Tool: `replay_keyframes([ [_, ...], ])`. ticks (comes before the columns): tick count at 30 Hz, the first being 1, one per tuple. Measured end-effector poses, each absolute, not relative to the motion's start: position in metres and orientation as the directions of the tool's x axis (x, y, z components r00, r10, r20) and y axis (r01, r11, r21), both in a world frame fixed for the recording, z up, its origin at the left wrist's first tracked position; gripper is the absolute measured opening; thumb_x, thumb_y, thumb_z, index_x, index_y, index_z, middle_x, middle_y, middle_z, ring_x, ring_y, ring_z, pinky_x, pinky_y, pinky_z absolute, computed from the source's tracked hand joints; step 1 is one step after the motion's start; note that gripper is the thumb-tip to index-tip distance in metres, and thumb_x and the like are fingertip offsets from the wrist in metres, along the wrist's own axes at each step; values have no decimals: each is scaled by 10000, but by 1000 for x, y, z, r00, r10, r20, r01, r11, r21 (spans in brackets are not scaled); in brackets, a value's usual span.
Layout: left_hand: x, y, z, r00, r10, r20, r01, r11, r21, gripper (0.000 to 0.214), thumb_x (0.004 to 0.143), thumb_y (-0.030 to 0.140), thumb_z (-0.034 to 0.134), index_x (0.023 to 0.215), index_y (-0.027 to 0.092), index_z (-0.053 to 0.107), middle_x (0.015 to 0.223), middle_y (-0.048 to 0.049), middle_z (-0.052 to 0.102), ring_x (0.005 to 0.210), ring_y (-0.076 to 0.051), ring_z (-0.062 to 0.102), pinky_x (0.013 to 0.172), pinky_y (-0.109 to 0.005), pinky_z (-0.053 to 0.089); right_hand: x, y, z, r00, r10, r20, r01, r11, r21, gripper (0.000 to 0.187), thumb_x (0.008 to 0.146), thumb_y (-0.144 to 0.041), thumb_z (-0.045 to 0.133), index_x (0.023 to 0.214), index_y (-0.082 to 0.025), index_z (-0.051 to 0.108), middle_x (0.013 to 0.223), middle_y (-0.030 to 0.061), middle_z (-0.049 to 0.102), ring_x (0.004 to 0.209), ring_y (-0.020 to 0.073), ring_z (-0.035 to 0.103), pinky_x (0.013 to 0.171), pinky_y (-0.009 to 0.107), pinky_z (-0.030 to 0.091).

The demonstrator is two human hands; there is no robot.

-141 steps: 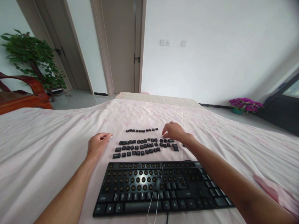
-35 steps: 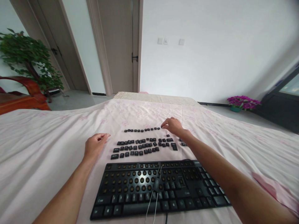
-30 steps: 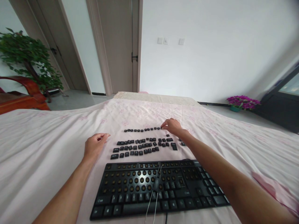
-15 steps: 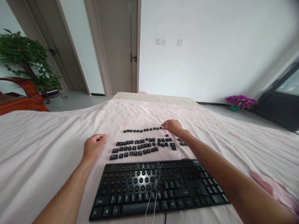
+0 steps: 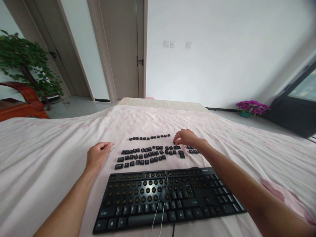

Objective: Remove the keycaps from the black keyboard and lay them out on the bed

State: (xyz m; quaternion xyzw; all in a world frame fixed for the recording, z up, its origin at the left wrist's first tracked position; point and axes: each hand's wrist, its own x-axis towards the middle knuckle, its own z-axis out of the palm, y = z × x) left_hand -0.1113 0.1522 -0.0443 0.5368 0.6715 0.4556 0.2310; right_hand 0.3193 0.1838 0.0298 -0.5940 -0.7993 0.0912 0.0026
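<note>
My right hand point(image 5: 185, 136) is over the cloth behind the keyboard, its fingertips closed on a small black keycap point(image 5: 174, 143) at the right end of the loose keys. Left of the loose keys, my left hand point(image 5: 100, 152) hovers or rests by the cloth with thumb and fingers drawn together and nothing visible in them. Rows of loose black keycaps point(image 5: 140, 157) lie between the hands. A black keyboard point(image 5: 145, 220) sits nearest me, with many upper keys off and round switch spots bare. Across it lies a wire keycap puller point(image 5: 163, 195) with a dark handle.
A pale pink flowered cloth point(image 5: 61, 154) covers the surface, wrinkled at the sides. Pink fabric point(image 5: 283, 197) lies at the right. Beyond are a wooden chair point(image 5: 23, 98), a leafy plant point(image 5: 27, 62), a door point(image 5: 120, 49) and purple flowers point(image 5: 253, 107).
My right hand has moved from the end of the farthest keycap row slightly toward me and right, onto a single keycap. My left hand is nearly still.
</note>
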Motion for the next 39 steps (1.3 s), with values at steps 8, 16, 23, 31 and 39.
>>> replay_keyframes([
  [8,-110,153,-44,-324,927,186,515,8,857,462,710,569,625,901,163,732,791,-55,732,727,-245,677,696,-310,463,319,200,23,-158,984,85,979,167,-120,170,791,-337,665,927,-314,764,914,3,739,929,213,628,781,286,431],
  [16,-112,154,-46,-316,933,174,513,14,858,450,716,560,633,917,170,731,807,-54,734,740,-245,677,704,-310,462,316,218,14,-90,993,78,991,97,-96,184,803,-335,655,952,-305,759,914,0,740,967,212,617,816,279,424],
  [23,-109,150,-39,-326,930,171,524,27,851,426,719,550,628,896,177,734,770,-42,728,723,-237,675,689,-302,454,316,219,7,-91,994,56,990,96,-100,209,772,-311,675,966,-318,751,931,-13,742,947,206,637,855,297,422],
  [31,-109,150,-39,-330,928,175,530,28,848,418,711,547,629,884,182,735,760,-34,730,729,-236,675,694,-297,452,315,218,12,-84,996,34,989,87,-117,234,758,-308,677,981,-310,745,945,-28,746,936,191,650,868,285,421],
  [39,-110,151,-41,-336,924,181,514,19,858,420,704,545,636,883,179,740,770,-40,734,724,-236,676,695,-298,458,313,212,20,-87,995,50,987,93,-130,285,750,-309,692,1033,-295,726,987,-14,735,948,200,641,866,309,427],
])
